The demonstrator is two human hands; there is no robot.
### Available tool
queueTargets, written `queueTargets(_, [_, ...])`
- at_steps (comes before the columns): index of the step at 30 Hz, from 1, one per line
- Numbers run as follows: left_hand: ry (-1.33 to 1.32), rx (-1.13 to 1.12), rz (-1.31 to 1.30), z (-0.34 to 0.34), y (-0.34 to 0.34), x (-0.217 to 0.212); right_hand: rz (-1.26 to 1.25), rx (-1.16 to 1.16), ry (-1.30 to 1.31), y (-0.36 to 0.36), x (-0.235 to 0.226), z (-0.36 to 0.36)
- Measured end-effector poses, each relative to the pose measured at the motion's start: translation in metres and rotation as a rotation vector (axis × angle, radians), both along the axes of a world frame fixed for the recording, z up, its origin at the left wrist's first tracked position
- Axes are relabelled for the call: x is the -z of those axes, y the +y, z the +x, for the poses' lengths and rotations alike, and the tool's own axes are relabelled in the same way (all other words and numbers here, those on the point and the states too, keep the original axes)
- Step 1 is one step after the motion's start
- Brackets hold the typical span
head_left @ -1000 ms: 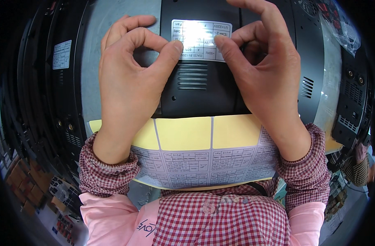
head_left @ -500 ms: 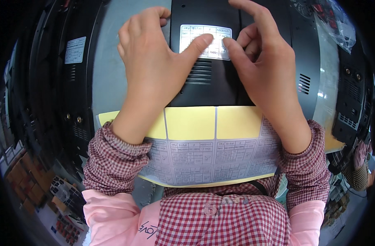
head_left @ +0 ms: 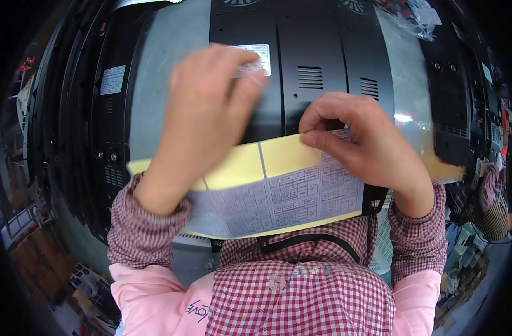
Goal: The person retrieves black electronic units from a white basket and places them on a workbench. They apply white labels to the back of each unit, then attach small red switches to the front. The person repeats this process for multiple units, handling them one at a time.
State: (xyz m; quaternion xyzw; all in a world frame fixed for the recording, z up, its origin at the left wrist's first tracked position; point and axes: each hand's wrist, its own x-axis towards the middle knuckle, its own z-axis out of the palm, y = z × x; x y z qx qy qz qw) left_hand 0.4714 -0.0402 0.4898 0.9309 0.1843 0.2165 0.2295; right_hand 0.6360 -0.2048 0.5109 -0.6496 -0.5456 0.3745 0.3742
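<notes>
My left hand [head_left: 203, 109], blurred by motion, is over a white printed label [head_left: 266, 60] on a black metal panel [head_left: 247, 28]. Its thumb and forefinger are apart, with nothing visible between them; the other fingers are hard to make out. Closer to me, my right hand [head_left: 370, 140] pinches the far edge of a sticker sheet [head_left: 301, 196]. The sheet has rows of white printed labels and a bare yellow backing strip [head_left: 289, 157] along its far side. My left wrist and forearm hide part of its left end.
More black panels with vent slots [head_left: 310, 78] lie side by side to the right. At left stands a black casing bearing another white label [head_left: 112, 80]. Clear plastic wrap [head_left: 412, 17] lies at the far right, near more black casings [head_left: 449, 101].
My right hand has come down from beside the label to the sheet's far edge and closed on it. The sheet's right part has lifted and tilted. My left hand stays by the label.
</notes>
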Motion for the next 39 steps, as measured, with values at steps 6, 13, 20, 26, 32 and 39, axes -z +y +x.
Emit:
queueTargets(6, [0.354, 0.216, 0.125, -0.012, -0.047, -0.041, 0.088, -0.022, -0.116, -0.016, -0.007, 0.001])
queueTargets(13, [0.321, 0.257, -0.027, -0.007, -0.052, -0.032, 0.150, 0.060, -0.184, -0.030, -0.007, 0.004])
queueTargets(20, [0.323, 0.200, -0.211, -0.006, -0.048, -0.020, 0.334, -0.011, -0.592, -0.058, 0.007, 0.016])
queueTargets(26, [0.334, 0.215, -0.233, 0.000, -0.051, -0.014, 0.346, 0.056, -0.588, -0.061, 0.010, 0.013])
queueTargets(32, [0.369, 0.219, -0.253, 0.006, -0.054, -0.015, 0.279, 0.017, -0.593, -0.067, 0.015, 0.014])
queueTargets(39, [0.402, 0.205, -0.161, 0.010, -0.055, -0.010, 0.293, -0.004, -0.521, -0.076, 0.002, 0.023])
